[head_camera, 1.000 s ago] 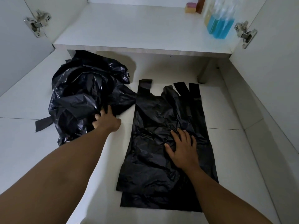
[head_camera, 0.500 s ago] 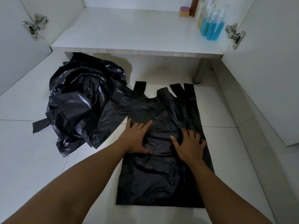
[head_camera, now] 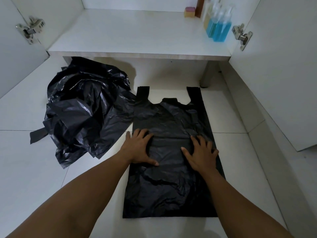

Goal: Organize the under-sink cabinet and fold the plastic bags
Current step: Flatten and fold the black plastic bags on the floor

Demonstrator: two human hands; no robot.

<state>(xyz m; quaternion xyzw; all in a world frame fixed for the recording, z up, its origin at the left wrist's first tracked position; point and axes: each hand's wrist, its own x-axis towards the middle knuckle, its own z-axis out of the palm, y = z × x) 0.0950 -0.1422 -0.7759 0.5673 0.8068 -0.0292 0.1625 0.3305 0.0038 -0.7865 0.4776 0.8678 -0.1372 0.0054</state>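
1. Our left hand (head_camera: pixel 139 148) lies palm down on the black plastic bag (head_camera: pixel 169 189), a little left of the frame's centre. Its fingers are straight and spread and grip nothing, and the outermost finger reaches past the bag's left edge onto the white floor (head_camera: pixel 34 169).
2. Our right hand (head_camera: pixel 201 152) mirrors it just right of centre, fingers straight and fanned, also holding nothing.
3. The bag is spread over the lower middle of the frame, its handles pointing up toward the cabinet. We judge the two palms rest there to press out air and creases, so the bag lies flat enough to fold.
4. The heap of crumpled bags (head_camera: pixel 82 114) sits at centre left, its edge touching the flat bag's upper left side. We think it is kept within reach as the stock waiting its turn.
5. On the cabinet shelf (head_camera: pixel 137 35) across the top, the blue bottles (head_camera: pixel 218 30) and a sponge (head_camera: pixel 189 12) stand in the upper right corner, probably to leave room for folded bags.
6. By our reading, the fold itself is not yet begun.
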